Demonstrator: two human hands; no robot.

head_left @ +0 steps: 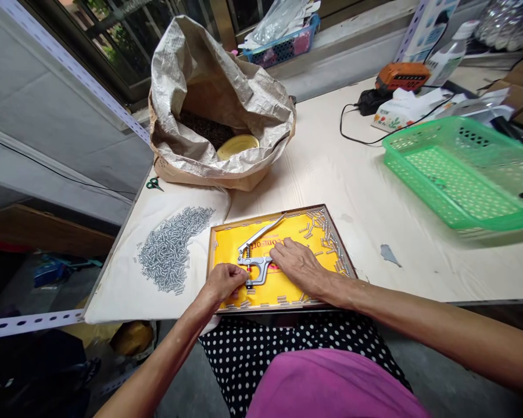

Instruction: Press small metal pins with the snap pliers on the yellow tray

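A silver hand-press plier [261,271] with a spring and a small die lies over a shallow tray [343,249] with a yellow lining. Its long lever [261,233] angles up, away from the body. My left hand [224,283] is pinched at the plier's jaw, beside the die; whatever sits between the fingertips is too small to make out. Curled fingers of my right hand [298,267] grip the rear of the plier, hiding that part. Small metal springs or screw-like pieces [329,238] are scattered along the tray's right side and front edge.
A heap of small metal pieces [169,249] lies on white cloth at left, near green-handled scissors [154,184]. Behind stands a large open sack [218,168] containing dark pieces and a yellow dish [237,147]. A green basket [457,217] and an orange battery [401,76] are at right.
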